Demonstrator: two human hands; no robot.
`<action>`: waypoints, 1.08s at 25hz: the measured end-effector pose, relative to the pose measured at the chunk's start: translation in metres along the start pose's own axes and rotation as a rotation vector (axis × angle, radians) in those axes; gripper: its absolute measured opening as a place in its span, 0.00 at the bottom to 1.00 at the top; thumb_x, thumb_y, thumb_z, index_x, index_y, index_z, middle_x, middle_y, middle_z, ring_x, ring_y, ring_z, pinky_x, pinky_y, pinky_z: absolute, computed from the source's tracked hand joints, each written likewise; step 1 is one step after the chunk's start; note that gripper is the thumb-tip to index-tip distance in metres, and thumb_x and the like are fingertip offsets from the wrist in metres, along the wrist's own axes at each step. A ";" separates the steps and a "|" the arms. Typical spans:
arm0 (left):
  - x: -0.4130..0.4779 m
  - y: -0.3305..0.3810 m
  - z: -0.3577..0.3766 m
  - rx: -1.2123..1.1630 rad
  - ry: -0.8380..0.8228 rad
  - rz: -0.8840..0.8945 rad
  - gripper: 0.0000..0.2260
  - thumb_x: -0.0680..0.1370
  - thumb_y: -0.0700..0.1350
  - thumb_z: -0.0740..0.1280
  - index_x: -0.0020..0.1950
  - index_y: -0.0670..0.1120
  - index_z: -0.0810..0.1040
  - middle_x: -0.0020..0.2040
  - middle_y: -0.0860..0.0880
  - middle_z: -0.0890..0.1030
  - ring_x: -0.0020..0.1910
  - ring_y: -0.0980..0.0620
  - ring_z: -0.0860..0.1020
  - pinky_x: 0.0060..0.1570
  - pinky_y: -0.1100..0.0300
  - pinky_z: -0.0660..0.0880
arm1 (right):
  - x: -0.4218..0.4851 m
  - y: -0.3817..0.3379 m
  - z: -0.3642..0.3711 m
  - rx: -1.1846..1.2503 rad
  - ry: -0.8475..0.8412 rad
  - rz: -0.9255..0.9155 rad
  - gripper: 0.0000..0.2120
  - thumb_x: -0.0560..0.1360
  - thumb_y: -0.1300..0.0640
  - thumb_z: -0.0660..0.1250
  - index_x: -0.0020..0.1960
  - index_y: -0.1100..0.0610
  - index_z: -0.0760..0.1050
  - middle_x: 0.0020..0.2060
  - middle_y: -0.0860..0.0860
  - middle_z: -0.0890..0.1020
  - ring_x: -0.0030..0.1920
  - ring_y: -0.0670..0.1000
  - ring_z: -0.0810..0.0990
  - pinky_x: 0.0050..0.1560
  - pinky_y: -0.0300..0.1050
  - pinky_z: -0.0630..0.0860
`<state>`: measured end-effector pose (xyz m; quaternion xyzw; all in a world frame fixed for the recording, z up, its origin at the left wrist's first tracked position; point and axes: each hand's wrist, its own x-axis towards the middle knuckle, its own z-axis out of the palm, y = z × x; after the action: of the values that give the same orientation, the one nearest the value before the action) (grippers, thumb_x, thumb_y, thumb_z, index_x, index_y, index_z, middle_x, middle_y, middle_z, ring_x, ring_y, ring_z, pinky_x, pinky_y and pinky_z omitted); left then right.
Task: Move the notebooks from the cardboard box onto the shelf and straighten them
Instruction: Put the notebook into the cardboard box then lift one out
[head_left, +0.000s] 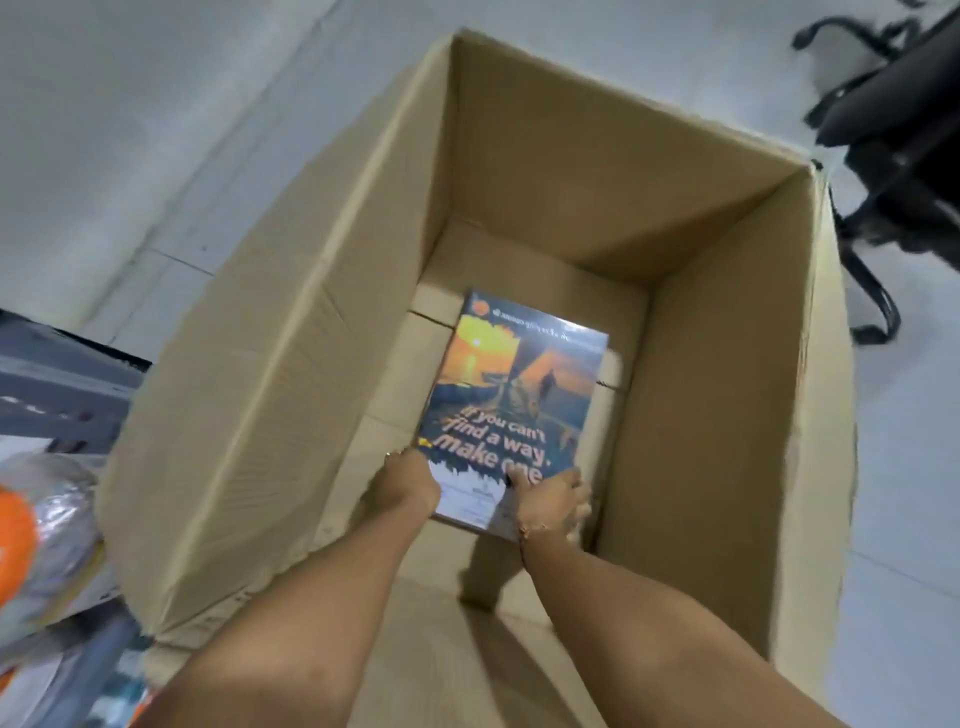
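A tall open cardboard box (291, 395) fills the middle of the head view. Deep inside it is a stack of notebooks (514, 395) wrapped in clear plastic, its cover showing a sunset and the words "If you can't find a way, make one". Both my arms reach down into the box. My left hand (410, 486) grips the stack's near left corner. My right hand (553, 504), with a thin bracelet at the wrist, grips the near right corner. The stack's near edge is tilted up off the box floor.
A grey metal shelf (57, 384) stands at the left, with plastic-wrapped orange packs (36, 535) on a lower level. A black office chair (893, 135) is at the upper right. Pale floor tiles surround the box.
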<state>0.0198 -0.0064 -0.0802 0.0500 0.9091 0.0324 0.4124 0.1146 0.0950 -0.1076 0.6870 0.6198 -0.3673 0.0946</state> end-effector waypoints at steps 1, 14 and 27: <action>-0.001 0.004 0.000 0.020 0.040 -0.022 0.15 0.77 0.37 0.61 0.63 0.39 0.73 0.64 0.39 0.75 0.64 0.40 0.74 0.62 0.51 0.73 | 0.001 0.003 0.003 0.025 0.030 0.000 0.40 0.71 0.48 0.70 0.71 0.65 0.54 0.69 0.63 0.63 0.69 0.64 0.60 0.69 0.56 0.61; -0.146 -0.021 -0.157 -0.053 0.732 0.465 0.12 0.76 0.38 0.64 0.59 0.39 0.77 0.53 0.40 0.80 0.53 0.39 0.78 0.51 0.49 0.76 | -0.141 -0.091 -0.074 0.806 0.366 -0.386 0.35 0.66 0.60 0.73 0.70 0.60 0.63 0.64 0.65 0.67 0.66 0.61 0.66 0.68 0.46 0.62; -0.505 -0.279 -0.329 -0.421 2.163 -0.027 0.21 0.77 0.45 0.66 0.67 0.36 0.72 0.53 0.36 0.76 0.51 0.49 0.71 0.54 0.65 0.64 | -0.594 -0.239 -0.200 1.011 -0.004 -1.991 0.28 0.72 0.53 0.69 0.66 0.66 0.69 0.63 0.64 0.76 0.61 0.62 0.75 0.61 0.46 0.66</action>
<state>0.0850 -0.3483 0.4851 -0.0861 0.7669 0.2090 -0.6006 -0.0057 -0.2020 0.4820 -0.1572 0.6727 -0.4904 -0.5312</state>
